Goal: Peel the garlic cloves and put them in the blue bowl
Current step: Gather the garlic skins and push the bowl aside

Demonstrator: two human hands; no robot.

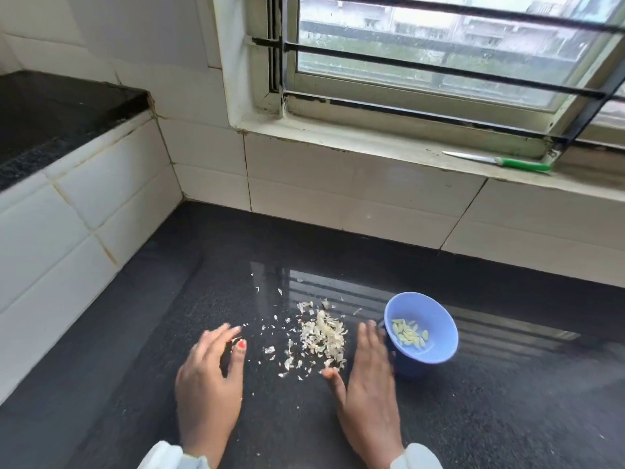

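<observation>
Neither grip holds anything: left hand (209, 377) and right hand (368, 377) lie flat, fingers straight, flanking the pale papery skin pile (323, 336), likely to gather it. Peeled pale-green garlic cloves (409, 335) sit in the round blue plastic bowl (436, 313) on the black granite bench (507, 418), touching the right hand.

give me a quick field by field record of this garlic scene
surface: black countertop
blue bowl: upright on the counter, peeled cloves inside
garlic skins: loose pile between the hands, flakes scattered to its left
left hand: fingers relaxed, holding nothing, left of the pile
right hand: fingers straight, between pile and bowl; contact with the bowl cannot be told
knife: green handle, lying on the window ledge
unpeeled cloves: none visible
</observation>
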